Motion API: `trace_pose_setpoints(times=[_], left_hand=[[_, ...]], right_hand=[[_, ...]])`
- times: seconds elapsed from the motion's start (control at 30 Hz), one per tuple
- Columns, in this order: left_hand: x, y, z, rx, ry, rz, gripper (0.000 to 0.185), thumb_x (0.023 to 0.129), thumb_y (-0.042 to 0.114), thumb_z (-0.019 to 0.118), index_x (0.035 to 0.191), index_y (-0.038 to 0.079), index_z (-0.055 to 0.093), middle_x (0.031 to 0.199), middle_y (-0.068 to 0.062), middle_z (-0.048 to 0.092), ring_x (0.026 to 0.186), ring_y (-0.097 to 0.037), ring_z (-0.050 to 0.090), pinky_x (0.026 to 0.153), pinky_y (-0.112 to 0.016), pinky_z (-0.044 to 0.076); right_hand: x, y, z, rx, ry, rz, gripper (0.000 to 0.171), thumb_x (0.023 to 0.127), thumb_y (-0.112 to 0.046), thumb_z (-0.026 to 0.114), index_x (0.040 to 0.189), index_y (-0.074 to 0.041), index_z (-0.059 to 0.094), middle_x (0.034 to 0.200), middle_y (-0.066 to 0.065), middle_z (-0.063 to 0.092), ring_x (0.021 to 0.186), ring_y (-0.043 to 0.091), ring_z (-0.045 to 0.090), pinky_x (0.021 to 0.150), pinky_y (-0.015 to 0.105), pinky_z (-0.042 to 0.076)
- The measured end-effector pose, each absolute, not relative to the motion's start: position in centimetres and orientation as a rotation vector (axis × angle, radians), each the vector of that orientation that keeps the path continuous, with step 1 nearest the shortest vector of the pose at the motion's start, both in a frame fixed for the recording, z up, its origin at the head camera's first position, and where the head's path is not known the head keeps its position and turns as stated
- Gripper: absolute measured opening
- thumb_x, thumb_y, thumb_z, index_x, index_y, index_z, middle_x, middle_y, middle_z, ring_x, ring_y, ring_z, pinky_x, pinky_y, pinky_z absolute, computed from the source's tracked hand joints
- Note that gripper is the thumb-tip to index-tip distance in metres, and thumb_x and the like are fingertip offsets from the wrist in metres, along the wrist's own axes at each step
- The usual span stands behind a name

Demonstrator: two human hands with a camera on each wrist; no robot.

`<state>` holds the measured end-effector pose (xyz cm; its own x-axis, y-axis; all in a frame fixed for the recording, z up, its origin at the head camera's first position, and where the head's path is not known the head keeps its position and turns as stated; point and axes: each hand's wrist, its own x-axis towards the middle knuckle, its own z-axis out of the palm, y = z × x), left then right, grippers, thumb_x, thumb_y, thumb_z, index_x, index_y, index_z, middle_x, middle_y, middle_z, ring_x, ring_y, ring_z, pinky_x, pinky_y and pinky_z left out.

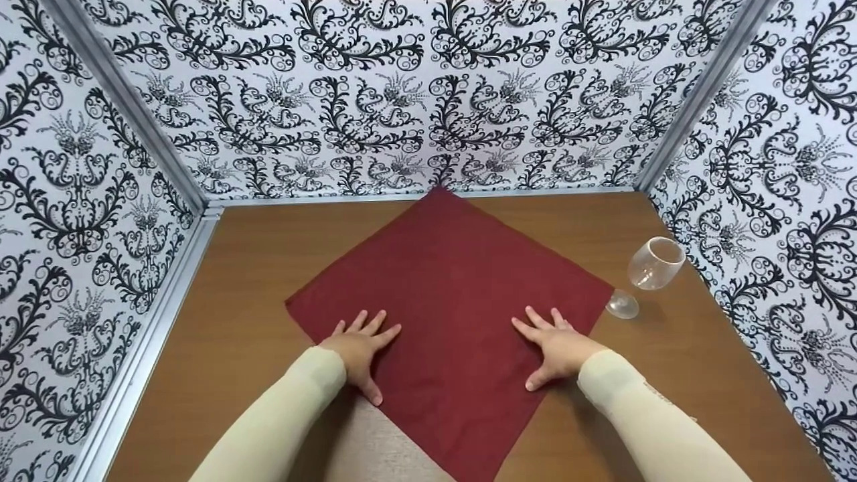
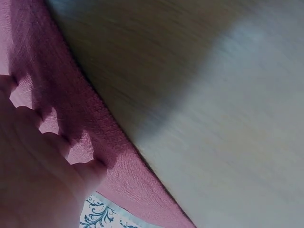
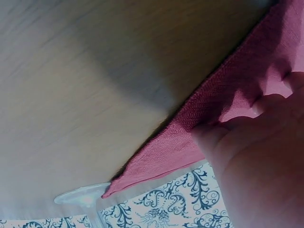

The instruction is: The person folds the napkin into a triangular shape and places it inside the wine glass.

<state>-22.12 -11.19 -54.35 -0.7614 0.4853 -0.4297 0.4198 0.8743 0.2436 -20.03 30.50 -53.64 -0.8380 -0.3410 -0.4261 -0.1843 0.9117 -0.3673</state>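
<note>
Dark red square cloth napkin point(image 1: 448, 301) lies spread as a diamond on the brown wooden tabletop point(image 1: 234, 281), one corner pointing toward the person and the opposite corner touching the foot of the back wall. Nearest the camera, two forearms in cream sleeves reach in from the lower edge. The left hand point(image 1: 358, 348) rests palm down on the napkin's near left edge, fingers straight and slightly fanned, thumb angled back toward the wrist; its wrist camera shows the fingertips point(image 2: 90, 168) pressed onto the weave close to the hem. The right hand point(image 1: 556, 345) mirrors it on the near right edge, fingers likewise flat and a little apart, gripping nothing. Flat palms set on both sides like this look meant to hold the fabric smooth and still against the table. Farther right, just off the napkin's right corner, a clear stemmed wine glass point(image 1: 653, 268) stands apart from both hands. Beyond, black-and-white damask-patterned walls point(image 1: 428, 100) enclose the table on three sides.
</note>
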Motion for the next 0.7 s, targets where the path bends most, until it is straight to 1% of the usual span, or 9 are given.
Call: trace_pose_setpoints(times=[0.23,0.4,0.6,0.7], left_hand=[[-22.2,-11.3,-54.2,0.644,2.588,0.179,0.133,0.059,0.058,0.099,0.168,0.034,0.026,0.179,-0.005,0.011,0.165,-0.041,0.007,0.129,-0.065,0.016],[-21.7,-11.5,-53.8,0.722,2.594,0.190,0.124,0.063,0.053,0.099,0.166,0.034,0.033,0.178,-0.005,0.018,0.163,-0.043,0.013,0.129,-0.062,0.020],[-21.4,-11.9,-53.3,0.765,2.568,0.141,0.120,0.062,0.047,0.101,0.164,0.036,0.038,0.177,-0.003,0.022,0.163,-0.040,0.017,0.128,-0.062,0.023],[-21.6,-12.3,-53.5,0.763,2.577,0.140,0.115,0.066,0.044,0.100,0.163,0.036,0.040,0.177,-0.002,0.024,0.163,-0.039,0.019,0.128,-0.062,0.024]], right_hand=[[-20.1,30.6,-53.8,-0.391,2.603,-0.441,0.119,0.071,-0.052,0.094,0.168,-0.025,0.031,0.178,0.014,0.011,0.158,0.060,0.000,0.121,0.075,0.022],[-20.1,30.7,-54.0,-0.400,2.624,-0.451,0.117,0.071,-0.052,0.094,0.167,-0.023,0.033,0.177,0.015,0.013,0.157,0.061,0.003,0.121,0.076,0.022],[-20.0,30.9,-54.1,-0.417,2.635,-0.454,0.117,0.072,-0.052,0.093,0.167,-0.021,0.033,0.177,0.018,0.013,0.156,0.063,0.004,0.120,0.076,0.023],[-20.0,30.9,-54.2,-0.422,2.643,-0.446,0.117,0.072,-0.053,0.093,0.167,-0.020,0.032,0.177,0.017,0.014,0.156,0.063,0.005,0.119,0.076,0.025]])
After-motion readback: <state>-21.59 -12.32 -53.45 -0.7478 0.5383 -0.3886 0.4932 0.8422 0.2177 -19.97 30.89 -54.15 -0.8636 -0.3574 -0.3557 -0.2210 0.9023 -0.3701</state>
